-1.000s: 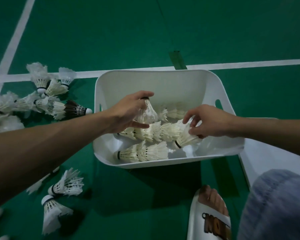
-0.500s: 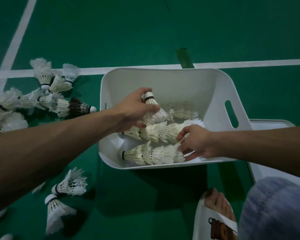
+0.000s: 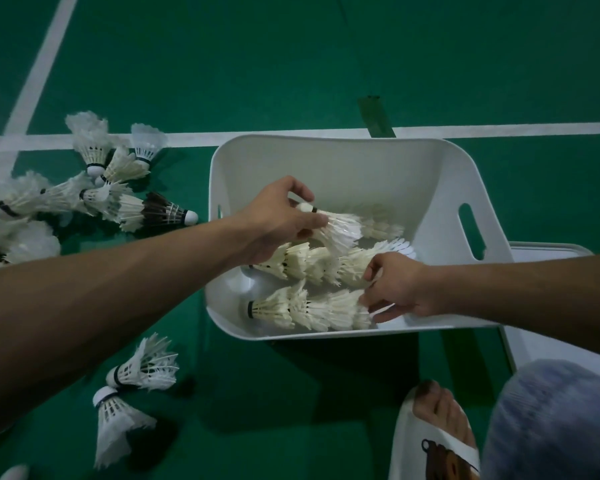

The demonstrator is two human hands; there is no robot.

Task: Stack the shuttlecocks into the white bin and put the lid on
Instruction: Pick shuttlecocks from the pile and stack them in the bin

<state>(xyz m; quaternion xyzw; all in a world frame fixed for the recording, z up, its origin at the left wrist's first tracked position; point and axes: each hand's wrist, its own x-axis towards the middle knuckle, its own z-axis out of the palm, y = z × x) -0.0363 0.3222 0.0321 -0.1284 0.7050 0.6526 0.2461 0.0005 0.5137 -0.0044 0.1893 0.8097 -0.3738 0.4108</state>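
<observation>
- Rows of shuttlecocks lie on their sides across the bottom of the white bin [image 3: 343, 174]: a near row [image 3: 309, 308], a middle row [image 3: 326, 263] and a short far row [image 3: 381, 230]. Each is nested one into the next, and the corks of the near two point left.
- The left hand [image 3: 278, 220] reaches over the bin's left rim and pinches a single shuttlecock [image 3: 340, 232] by its cork end between thumb and fingertips. Its skirt points right, above the middle row and clear of the walls.
- The right hand [image 3: 395, 285] crosses the near-right rim. Its curled fingers and thumb pinch the open right end of the near row, close to the near wall.
- Bare bin floor shows at the rows' left end, and a handle slot [image 3: 471, 230] cuts the right wall.
- The lid [image 3: 551, 250] lies flat on the floor at the bin's right edge; whether it touches the bin or is tucked under it, I cannot tell.
- Loose shuttlecocks [image 3: 94, 188] are scattered left of the bin, with a dark-feathered shuttlecock [image 3: 156, 211] just beside its left rim and two more [image 3: 142, 368] near the left forearm.
- The far rim stops just short of a white court line [image 3: 194, 137] on the green floor [image 3: 291, 64].
- A sandalled foot [image 3: 437, 420] and a knee [image 3: 561, 420] sit by the near-right corner.
</observation>
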